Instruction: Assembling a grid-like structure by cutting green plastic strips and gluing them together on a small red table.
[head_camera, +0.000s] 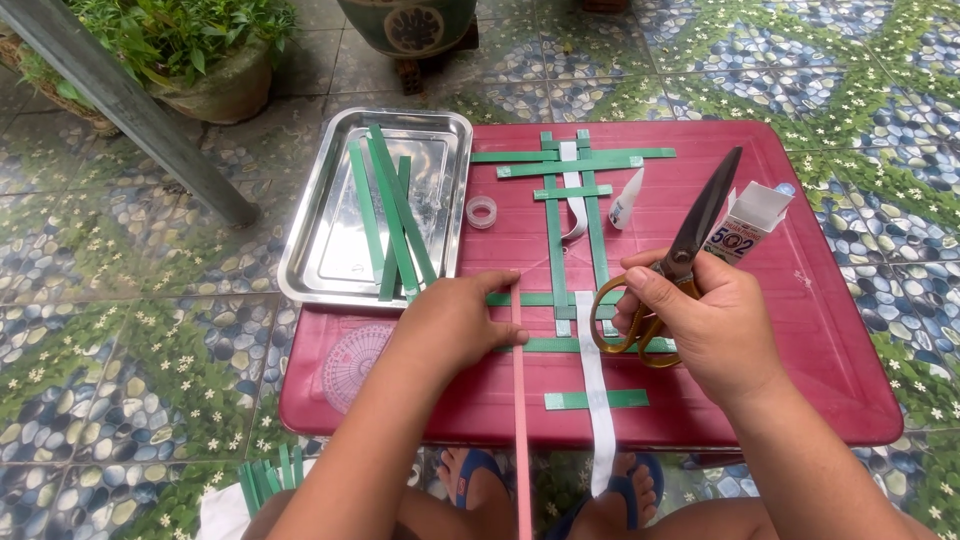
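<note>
My left hand (462, 320) pinches a long pink paper strip (520, 420) that runs from the red table toward my lap. In my right hand (695, 320) I hold scissors (700, 225) with gold handles, the dark blades shut and pointing up and away. Between the hands lies a woven lattice of green strips (553, 235) with a white strip (597, 400) hanging over the table's near edge.
A steel tray (330, 250) holds several green strips at the left of the red table (830, 340). A tape roll (481, 211), a small glue bottle (626, 198) and its box (748, 222) lie near the lattice. More green strips (268, 472) lie on the tiled floor. Potted plants stand behind.
</note>
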